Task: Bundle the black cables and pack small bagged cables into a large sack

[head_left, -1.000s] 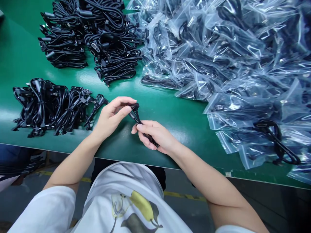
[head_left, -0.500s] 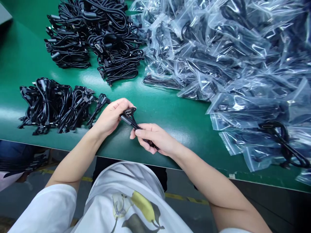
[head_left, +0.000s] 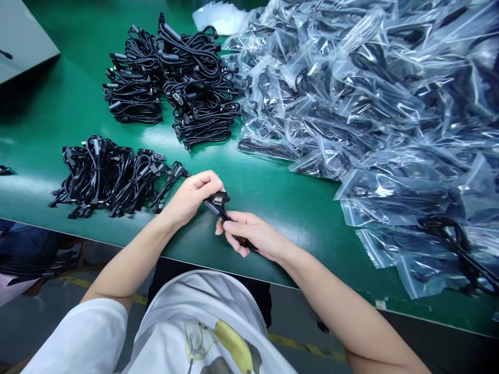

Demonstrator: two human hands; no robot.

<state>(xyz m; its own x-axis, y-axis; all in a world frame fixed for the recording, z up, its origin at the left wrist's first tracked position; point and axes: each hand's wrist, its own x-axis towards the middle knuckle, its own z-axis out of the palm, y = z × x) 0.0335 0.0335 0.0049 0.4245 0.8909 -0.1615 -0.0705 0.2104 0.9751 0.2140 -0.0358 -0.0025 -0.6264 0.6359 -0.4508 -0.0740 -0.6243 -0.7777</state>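
Note:
A bundled black cable [head_left: 215, 206] is held between both hands above the table's near edge. My left hand [head_left: 195, 195] is closed on its upper end, beside a rectangular metal-lined connector that faces up. Around the bundle's lower part my right hand [head_left: 251, 234] is closed, with thumb and fingers pinching it; the tail end pokes out below the palm. Just left of my left hand lies a single folded cable [head_left: 170, 182], next to a heap of black cable bundles [head_left: 97, 174].
Stacked black cable bundles [head_left: 202, 78] lie farther back on the green table [head_left: 268, 187]. Clear zip bags with cables [head_left: 351, 114] cover the right side, with one unbagged cable [head_left: 454, 239] on top. Empty-looking plastic bags [head_left: 218, 16] and a pale box [head_left: 23, 41] sit at the back.
The view has shifted left and up, so the table things appear lower and more to the right. Both hands keep hold of the cable, its connector turned slightly.

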